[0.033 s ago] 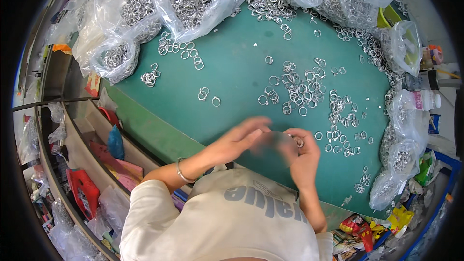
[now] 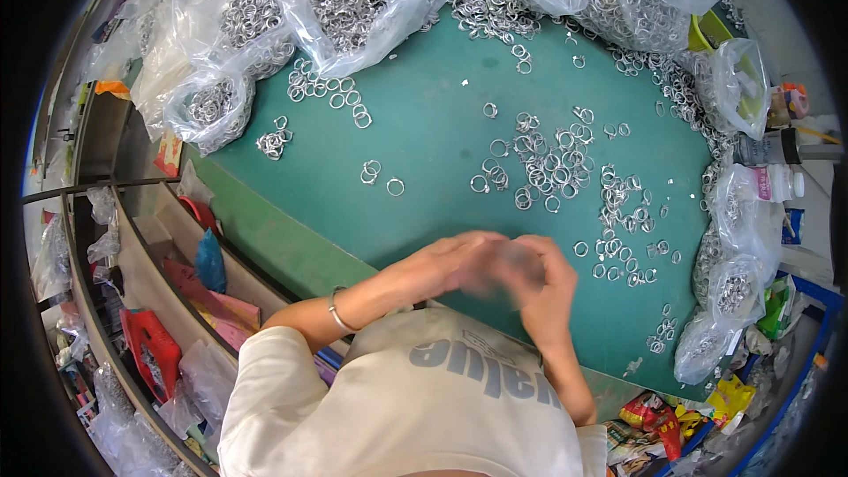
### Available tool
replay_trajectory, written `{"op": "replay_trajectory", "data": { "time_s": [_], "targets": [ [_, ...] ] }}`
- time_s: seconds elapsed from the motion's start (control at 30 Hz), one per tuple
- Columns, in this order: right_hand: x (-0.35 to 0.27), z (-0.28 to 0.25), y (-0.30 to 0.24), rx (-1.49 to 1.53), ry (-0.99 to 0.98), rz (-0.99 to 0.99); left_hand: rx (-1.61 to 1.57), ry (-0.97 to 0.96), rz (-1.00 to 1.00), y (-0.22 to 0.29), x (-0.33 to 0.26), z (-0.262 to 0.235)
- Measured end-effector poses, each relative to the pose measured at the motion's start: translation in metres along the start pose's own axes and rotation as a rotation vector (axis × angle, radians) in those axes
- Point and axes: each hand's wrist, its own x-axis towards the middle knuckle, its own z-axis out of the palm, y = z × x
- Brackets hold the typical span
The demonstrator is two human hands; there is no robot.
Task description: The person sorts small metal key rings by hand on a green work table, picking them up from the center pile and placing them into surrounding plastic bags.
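Note:
My left hand (image 2: 446, 263) and my right hand (image 2: 549, 281) meet close in front of my chest, above the near edge of the green mat (image 2: 424, 150). A blurred patch covers the fingertips where they come together. The right fingers are bent in a pinch; a silver ring showed at their tips a moment earlier, though the blur hides it now. My left fingers reach across toward the right ones, their ends smeared. Just beyond the hands lies a loose heap of silver rings (image 2: 558, 162). A smaller group of rings (image 2: 625, 256) is spread to the right.
Clear plastic bags of rings (image 2: 331, 57) line the far edge. More bags (image 2: 738, 287) and a white-capped bottle (image 2: 779, 184) stand along the right. On the left are open drawers (image 2: 159, 230) with a red tray (image 2: 152, 353). Coloured packets (image 2: 652, 420) lie at lower right.
My left hand has moved slightly right and down, closing the gap to the right hand. The ring at my right fingertips is no longer visible. The rings on the mat look unchanged.

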Motion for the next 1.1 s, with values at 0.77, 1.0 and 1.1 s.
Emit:
{"op": "replay_trajectory", "data": {
  "time_s": [0.77,1.0,1.1],
  "targets": [
    [0.085,-0.055,0.009,-0.857,0.076,-0.304,1.577,0.458,0.717,0.086,0.069,-0.014],
    [0.15,-0.003,0.013,-0.813,0.01,-0.525,1.686,0.554,0.788,0.105,0.104,-0.04],
    [0.146,-0.011,0.019,-0.746,0.05,-0.564,1.51,0.54,0.646,0.108,0.084,-0.029]
  ]
}}
